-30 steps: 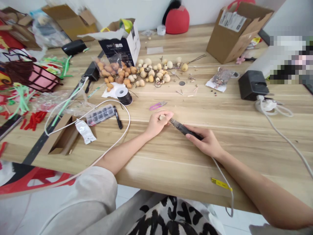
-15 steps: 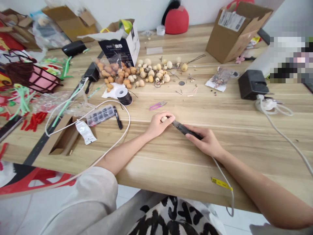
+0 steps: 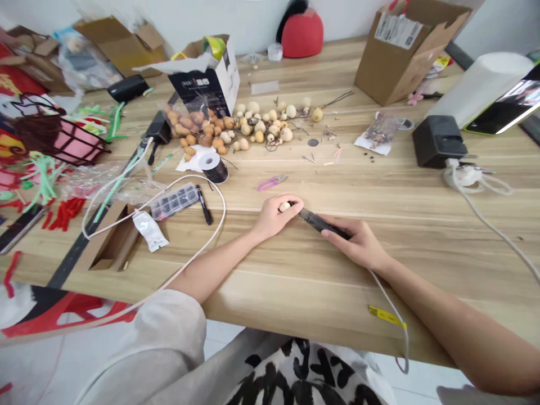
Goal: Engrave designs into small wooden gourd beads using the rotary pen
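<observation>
My left hand [image 3: 274, 216] is shut around a small pale dried gourd [image 3: 284, 206], with only part of the gourd showing between the fingers. My right hand [image 3: 352, 241] grips a dark pen-shaped tool [image 3: 323, 224], likely a wood-burning pen, and a white cord [image 3: 390, 295] trails from it off the table's near edge. The tool's tip points into my left fingers, and the contact point is hidden. Pink-handled small scissors [image 3: 272, 183] lie just beyond my left hand on the wooden table [image 3: 253, 281].
Many dried gourds [image 3: 261, 126] lie in a heap at the back, beside a spool of black cord [image 3: 215, 170]. A bead organiser [image 3: 174, 201], black marker [image 3: 204, 204] and looped white cable [image 3: 211, 191] lie left. A black box [image 3: 439, 140] and cardboard box [image 3: 400, 50] stand right.
My left hand has shifted slightly to the right, showing more of the gourd. The whole view has tilted a little, while the tool stays in my right hand.
</observation>
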A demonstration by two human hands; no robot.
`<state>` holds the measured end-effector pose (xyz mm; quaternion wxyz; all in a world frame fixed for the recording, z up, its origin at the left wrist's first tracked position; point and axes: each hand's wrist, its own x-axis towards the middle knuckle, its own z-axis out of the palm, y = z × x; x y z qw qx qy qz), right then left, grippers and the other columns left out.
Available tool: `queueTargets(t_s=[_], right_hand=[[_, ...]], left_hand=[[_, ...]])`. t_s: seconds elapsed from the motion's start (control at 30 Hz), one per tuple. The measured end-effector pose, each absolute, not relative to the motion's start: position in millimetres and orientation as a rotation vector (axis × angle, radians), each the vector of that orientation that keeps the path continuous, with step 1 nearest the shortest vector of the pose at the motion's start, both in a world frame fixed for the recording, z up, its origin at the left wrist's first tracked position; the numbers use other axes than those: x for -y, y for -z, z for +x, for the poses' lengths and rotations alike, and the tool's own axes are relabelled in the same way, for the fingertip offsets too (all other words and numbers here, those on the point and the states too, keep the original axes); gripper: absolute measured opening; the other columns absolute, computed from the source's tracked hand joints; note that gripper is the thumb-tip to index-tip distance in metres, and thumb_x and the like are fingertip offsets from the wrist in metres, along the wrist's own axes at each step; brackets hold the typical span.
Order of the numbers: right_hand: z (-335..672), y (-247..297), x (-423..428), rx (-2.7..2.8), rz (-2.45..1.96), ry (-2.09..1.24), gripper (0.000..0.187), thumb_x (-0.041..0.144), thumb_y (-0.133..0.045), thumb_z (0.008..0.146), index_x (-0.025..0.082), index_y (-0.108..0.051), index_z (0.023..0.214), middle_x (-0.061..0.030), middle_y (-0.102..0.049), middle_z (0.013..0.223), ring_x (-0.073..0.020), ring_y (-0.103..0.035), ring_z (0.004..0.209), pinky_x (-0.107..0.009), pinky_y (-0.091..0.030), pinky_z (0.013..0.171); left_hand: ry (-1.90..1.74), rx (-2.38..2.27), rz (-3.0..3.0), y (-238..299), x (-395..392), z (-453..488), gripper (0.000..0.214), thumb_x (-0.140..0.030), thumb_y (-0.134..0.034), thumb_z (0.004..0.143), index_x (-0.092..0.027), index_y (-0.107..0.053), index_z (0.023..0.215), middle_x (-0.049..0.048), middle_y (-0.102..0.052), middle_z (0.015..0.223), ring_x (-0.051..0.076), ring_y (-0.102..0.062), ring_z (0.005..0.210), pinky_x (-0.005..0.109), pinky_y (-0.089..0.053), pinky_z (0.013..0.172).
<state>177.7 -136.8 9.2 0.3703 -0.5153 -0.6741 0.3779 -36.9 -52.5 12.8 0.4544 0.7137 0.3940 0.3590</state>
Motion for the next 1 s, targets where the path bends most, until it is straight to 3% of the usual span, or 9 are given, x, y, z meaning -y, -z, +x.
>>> queueTargets(t_s=[0.5, 0.73, 0.83, 0.9, 1.0], right_hand=[[177.4, -6.8, 137.4, 1.747, -1.326, -0.919, 0.039, 0.031, -0.061, 0.09, 0.018, -0.072, 0.125, -0.0067, -0.076, 0.119, -0.0288, -0.074, 0.108, -0.037, -0.059, 0.093], [175.9, -6.3, 138.2, 1.726, -1.322, -0.897, 0.039, 0.03, -0.061, 0.09, 0.017, -0.072, 0.125, -0.0073, -0.074, 0.123, -0.0294, -0.073, 0.11, -0.039, -0.059, 0.095], [175.9, -6.0, 138.4, 1.716, -1.323, -0.887, 0.039, 0.03, -0.062, 0.09, 0.017, -0.073, 0.125, -0.0083, -0.073, 0.123, -0.0301, -0.073, 0.111, -0.039, -0.059, 0.096], [176.3, -5.7, 138.5, 1.72, -1.321, -0.896, 0.039, 0.03, -0.062, 0.09, 0.017, -0.072, 0.125, -0.0082, -0.074, 0.122, -0.0299, -0.073, 0.111, -0.039, -0.059, 0.096], [177.1, -5.3, 138.2, 1.734, -1.307, -0.908, 0.039, 0.03, -0.061, 0.091, 0.018, -0.072, 0.126, -0.007, -0.075, 0.121, -0.0289, -0.073, 0.11, -0.038, -0.059, 0.095]], left_hand=[[-0.864, -1.002, 1.736, -11.3, 52.9, -35.8, 0.024, -0.036, -0.064, 0.086, -0.014, -0.07, 0.093, 0.0065, -0.074, 0.093, 0.015, -0.067, 0.087, 0.027, -0.051, 0.082], [-0.813, -1.033, 1.69, -6.2, 52.4, -36.6, 0.038, -0.043, -0.059, 0.09, -0.014, -0.068, 0.113, 0.0057, -0.071, 0.089, 0.012, -0.063, 0.069, 0.026, -0.052, 0.07], [-0.873, -1.051, 1.776, -4.2, 52.2, -37.7, 0.036, -0.044, -0.057, 0.092, -0.016, -0.071, 0.109, 0.0122, -0.068, 0.117, 0.019, -0.067, 0.098, 0.031, -0.056, 0.082], [-0.897, -1.067, 1.888, -4.1, 52.3, -38.4, 0.033, -0.042, -0.058, 0.093, -0.018, -0.073, 0.108, 0.0138, -0.056, 0.138, 0.024, -0.058, 0.125, 0.038, -0.055, 0.097], [-0.894, -1.07, 1.977, -4.3, 52.3, -39.0, 0.032, -0.042, -0.057, 0.094, -0.02, -0.073, 0.11, 0.0141, -0.051, 0.142, 0.027, -0.05, 0.136, 0.046, -0.048, 0.111]])
